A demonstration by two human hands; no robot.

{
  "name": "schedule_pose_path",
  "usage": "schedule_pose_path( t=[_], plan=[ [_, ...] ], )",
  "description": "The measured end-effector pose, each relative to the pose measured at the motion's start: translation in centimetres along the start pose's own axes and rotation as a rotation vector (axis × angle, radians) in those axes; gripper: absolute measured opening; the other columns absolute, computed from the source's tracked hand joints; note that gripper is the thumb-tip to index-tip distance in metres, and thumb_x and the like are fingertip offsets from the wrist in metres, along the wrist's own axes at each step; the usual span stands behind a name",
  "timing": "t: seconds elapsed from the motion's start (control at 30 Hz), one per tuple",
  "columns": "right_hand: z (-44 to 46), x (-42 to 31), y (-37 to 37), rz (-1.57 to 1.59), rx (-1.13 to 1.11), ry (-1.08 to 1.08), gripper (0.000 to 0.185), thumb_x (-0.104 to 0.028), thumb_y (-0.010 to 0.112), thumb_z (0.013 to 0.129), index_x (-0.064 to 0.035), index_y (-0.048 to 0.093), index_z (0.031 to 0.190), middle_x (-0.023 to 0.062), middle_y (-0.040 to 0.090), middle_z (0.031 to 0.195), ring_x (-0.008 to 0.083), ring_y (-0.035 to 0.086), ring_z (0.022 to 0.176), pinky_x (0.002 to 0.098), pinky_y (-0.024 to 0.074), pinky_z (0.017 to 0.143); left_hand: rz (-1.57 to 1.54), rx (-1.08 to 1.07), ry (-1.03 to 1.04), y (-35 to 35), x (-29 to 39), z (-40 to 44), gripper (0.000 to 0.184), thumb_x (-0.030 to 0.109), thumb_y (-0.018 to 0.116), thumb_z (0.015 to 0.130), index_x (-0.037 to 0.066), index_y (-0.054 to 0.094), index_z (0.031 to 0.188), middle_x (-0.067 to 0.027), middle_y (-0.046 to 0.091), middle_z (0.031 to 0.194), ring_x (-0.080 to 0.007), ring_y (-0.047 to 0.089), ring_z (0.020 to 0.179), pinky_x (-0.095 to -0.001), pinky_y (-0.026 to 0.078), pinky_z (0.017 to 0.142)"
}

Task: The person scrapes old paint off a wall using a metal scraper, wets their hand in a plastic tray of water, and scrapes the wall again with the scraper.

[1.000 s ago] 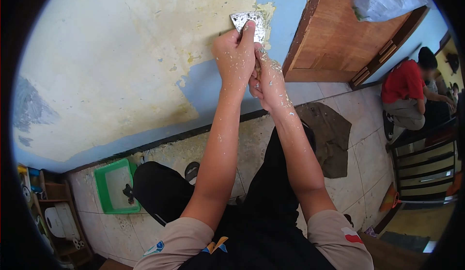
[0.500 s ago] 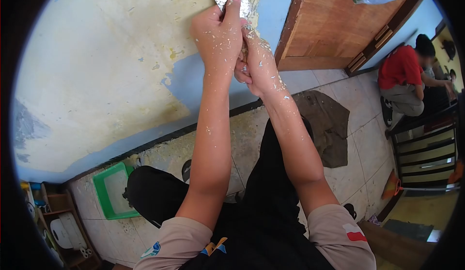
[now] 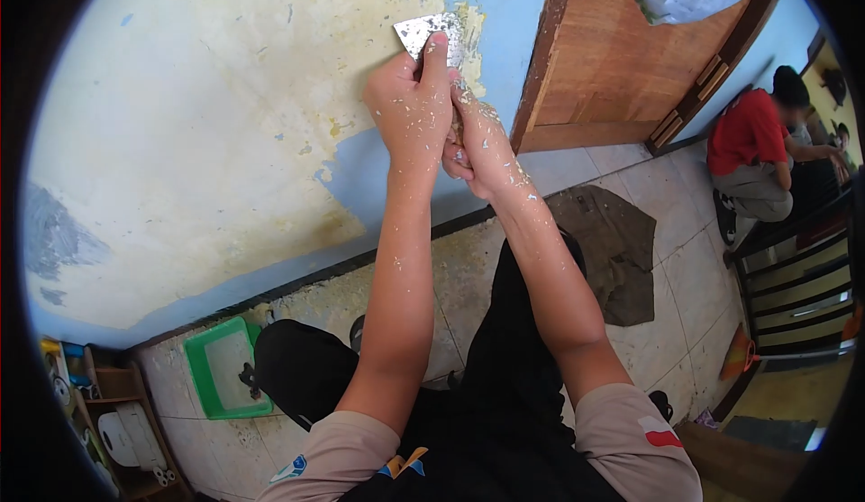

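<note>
Gripping a scraper [image 3: 415, 36] at the wall [image 3: 225, 114], a person wraps both chip-speckled hands about the tool, the left hand [image 3: 405, 105] fisted with its thumb flat on the scuffed, flaring metal blade and the right hand [image 3: 487, 146] curled around the largely hidden handle. The blade sits near the ragged seam where a blotchy cream patch meets smooth blue paint [image 3: 496, 15], beside a brown wooden door [image 3: 622, 60]. Below, a rectangular green tray [image 3: 196, 371] and a rumpled dark cloth [image 3: 622, 259] lie well apart on gritty tiles [image 3: 689, 290].
</note>
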State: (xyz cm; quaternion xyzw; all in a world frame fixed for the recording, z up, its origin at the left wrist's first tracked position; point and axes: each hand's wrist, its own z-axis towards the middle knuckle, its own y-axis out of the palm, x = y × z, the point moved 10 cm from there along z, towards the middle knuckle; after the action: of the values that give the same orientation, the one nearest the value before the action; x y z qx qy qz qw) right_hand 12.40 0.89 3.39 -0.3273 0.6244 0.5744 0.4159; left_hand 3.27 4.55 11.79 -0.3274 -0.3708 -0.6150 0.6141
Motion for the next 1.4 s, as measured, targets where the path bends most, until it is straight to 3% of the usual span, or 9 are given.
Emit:
schedule_pose_path(
  t=[0.23,0.47,0.57,0.7,0.87,0.97,1.1,1.33,1.4],
  plan=[
    [-1.6,-1.4,-2.1,-0.186,0.086,-0.068,0.059,-0.057,0.04,0.106,-0.0114,0.052,0.072,-0.0037,0.039,0.05,0.0058,0.03,0.037,0.0236,0.0204,0.035,-0.059,-0.006,-0.048,0.8,-1.9,-0.8,0.043,0.026,0.071,0.096,-0.004,0.061,0.066,0.001,0.051,0.053,-0.0066,0.039,0.051,-0.0321,0.035,0.048],
    [-3.3,-2.7,-5.4,-0.673,0.096,-0.042,0.069,-0.065,0.043,0.102,-0.0043,0.061,0.074,0.002,0.049,0.049,0.0117,0.045,0.04,0.0294,0.0355,0.042,-0.503,0.114,-0.078,-1.5,-3.3,-2.5,0.04,0.025,0.069,0.099,-0.004,0.065,0.071,-0.0011,0.061,0.063,-0.0071,0.052,0.055,-0.0271,0.044,0.052],
    [-4.7,-3.2,-5.8,-1.067,0.059,0.06,0.042,-0.04,0.059,0.102,-0.002,0.069,0.088,0.0024,0.06,0.06,0.0073,0.051,0.046,0.0248,0.0394,0.044,-0.591,0.145,-0.145,-2.9,-3.5,-3.7,0.037,0.024,0.068,0.1,-0.004,0.066,0.076,-0.0034,0.064,0.07,-0.0087,0.057,0.057,-0.028,0.051,0.056],
    [-5.7,0.9,-7.2,-1.248,-0.135,0.253,0.035,-0.027,0.058,0.099,0.0013,0.071,0.115,0.0057,0.07,0.088,0.0104,0.062,0.063,0.0282,0.0508,0.054,-0.643,0.165,-0.197,-3.9,-6.2,-4.8,0.036,0.024,0.067,0.1,-0.003,0.066,0.077,-0.0057,0.066,0.072,-0.0099,0.059,0.058,-0.0305,0.055,0.057],
    [-7.0,5.4,-5.6,-1.401,-0.248,0.312,0.038,-0.036,0.063,0.097,-0.0009,0.07,0.11,0.0123,0.07,0.078,0.0184,0.067,0.062,0.035,0.0534,0.059,-0.57,0.046,-0.305,-3.6,-7.5,-6.3,0.031,0.022,0.069,0.098,-0.001,0.067,0.077,-0.0039,0.065,0.074,-0.01,0.061,0.06,-0.0315,0.058,0.058],
    [-9.1,9.8,-5.3,-1.581,-0.517,0.67,0.042,-0.04,0.058,0.098,-0.0031,0.067,0.116,0.0111,0.071,0.079,0.0188,0.066,0.063,0.0346,0.0539,0.059,-0.579,0.0,-0.279,-4.0,-6.6,-6.5,0.034,0.023,0.069,0.098,-0.005,0.069,0.079,-0.0071,0.067,0.069,-0.0118,0.063,0.056,-0.0279,0.052,0.053],
    [-8.8,8.5,-7.0,-1.723,-0.604,0.803,0.046,-0.051,0.06,0.096,-0.0066,0.068,0.107,0.007,0.071,0.077,0.016,0.063,0.062,0.0327,0.0524,0.058,-0.617,0.018,-0.274,-5.5,-5.4,-5.8,0.035,0.024,0.07,0.098,-0.007,0.071,0.083,-0.008,0.068,0.07,-0.0116,0.063,0.057,-0.0276,0.052,0.052],
    [-3.2,3.2,-5.8,-1.624,-0.483,0.555,0.05,-0.049,0.058,0.098,-0.0037,0.066,0.118,0.0112,0.073,0.082,0.0164,0.065,0.063,0.0327,0.0559,0.06,-0.591,0.015,-0.286,-6.2,-5.7,-5.0,0.032,0.023,0.071,0.097,-0.004,0.07,0.08,-0.0059,0.068,0.07,-0.0113,0.063,0.057,-0.0271,0.051,0.053],
    [-3.6,3.7,-5.4,-1.319,-0.498,0.639,0.053,-0.052,0.058,0.098,-0.0049,0.065,0.12,0.0132,0.074,0.089,0.0167,0.066,0.067,0.0318,0.0574,0.064,-0.58,0.022,-0.285,-5.9,-6.1,-5.2,0.034,0.023,0.071,0.097,-0.007,0.071,0.081,-0.0074,0.068,0.069,-0.0114,0.063,0.057,-0.0271,0.051,0.052]
  ],
)
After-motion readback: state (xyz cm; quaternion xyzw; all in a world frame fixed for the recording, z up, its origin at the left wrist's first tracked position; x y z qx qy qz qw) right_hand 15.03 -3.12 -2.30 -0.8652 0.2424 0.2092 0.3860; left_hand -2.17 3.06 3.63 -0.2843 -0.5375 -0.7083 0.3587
